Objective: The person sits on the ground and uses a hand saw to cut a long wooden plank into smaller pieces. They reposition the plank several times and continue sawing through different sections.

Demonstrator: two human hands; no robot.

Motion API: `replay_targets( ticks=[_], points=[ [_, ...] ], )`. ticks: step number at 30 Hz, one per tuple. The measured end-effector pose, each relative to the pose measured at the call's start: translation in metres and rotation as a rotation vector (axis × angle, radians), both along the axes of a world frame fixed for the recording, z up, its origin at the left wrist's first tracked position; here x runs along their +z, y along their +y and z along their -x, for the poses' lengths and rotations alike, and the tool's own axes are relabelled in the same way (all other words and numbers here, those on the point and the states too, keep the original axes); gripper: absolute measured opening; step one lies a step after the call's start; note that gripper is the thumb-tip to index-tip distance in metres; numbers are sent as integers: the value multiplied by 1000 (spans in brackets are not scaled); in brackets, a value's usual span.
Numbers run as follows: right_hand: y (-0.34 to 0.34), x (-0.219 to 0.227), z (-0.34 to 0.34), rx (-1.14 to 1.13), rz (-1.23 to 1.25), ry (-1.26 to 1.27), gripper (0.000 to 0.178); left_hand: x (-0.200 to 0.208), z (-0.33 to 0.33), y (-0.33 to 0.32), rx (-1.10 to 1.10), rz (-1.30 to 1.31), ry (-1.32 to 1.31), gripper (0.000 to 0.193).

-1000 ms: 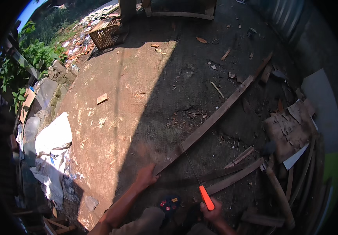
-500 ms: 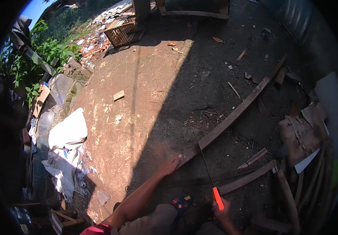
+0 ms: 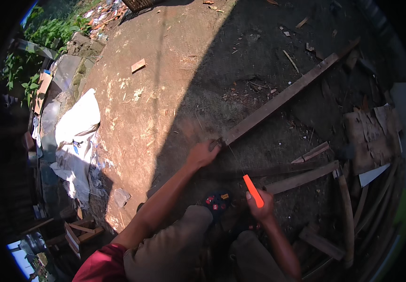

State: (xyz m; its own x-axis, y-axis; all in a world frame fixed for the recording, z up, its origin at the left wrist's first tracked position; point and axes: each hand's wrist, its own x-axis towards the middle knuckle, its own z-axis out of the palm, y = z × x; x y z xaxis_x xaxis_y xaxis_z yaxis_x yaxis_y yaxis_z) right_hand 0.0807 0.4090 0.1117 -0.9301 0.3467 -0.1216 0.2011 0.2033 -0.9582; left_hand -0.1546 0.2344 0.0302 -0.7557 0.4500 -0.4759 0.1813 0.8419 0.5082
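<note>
From here, the left hand (image 3: 204, 154) closes its fingers on a stub (image 3: 216, 143), perhaps for steadiness, the plank (image 3: 283, 99) starting just right of them; the right hand (image 3: 263, 206) grips the saw (image 3: 253, 190), blade angled toward the plank.

We stretch our left arm (image 3: 163, 203) forward and to the right, the left hand (image 3: 203, 153) curled at its far end; our right forearm (image 3: 282, 246) slants forward and leftward; our right hand (image 3: 265, 207), farther back, is clenched.
</note>
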Motion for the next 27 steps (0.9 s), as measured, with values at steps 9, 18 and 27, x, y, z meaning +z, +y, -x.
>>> replay_targets(
  ticks=[9,18,27],
  points=[
    [2,-5,-7,33,2,37,22,2,1,-1,5,-32,12,54],
    [13,-15,-41,103,-99,-13,17,2,3,-1,17,-30,-37,55],
    [11,-2,10,70,10,-138,22,1,-3,9,77,22,46,65]
  ],
)
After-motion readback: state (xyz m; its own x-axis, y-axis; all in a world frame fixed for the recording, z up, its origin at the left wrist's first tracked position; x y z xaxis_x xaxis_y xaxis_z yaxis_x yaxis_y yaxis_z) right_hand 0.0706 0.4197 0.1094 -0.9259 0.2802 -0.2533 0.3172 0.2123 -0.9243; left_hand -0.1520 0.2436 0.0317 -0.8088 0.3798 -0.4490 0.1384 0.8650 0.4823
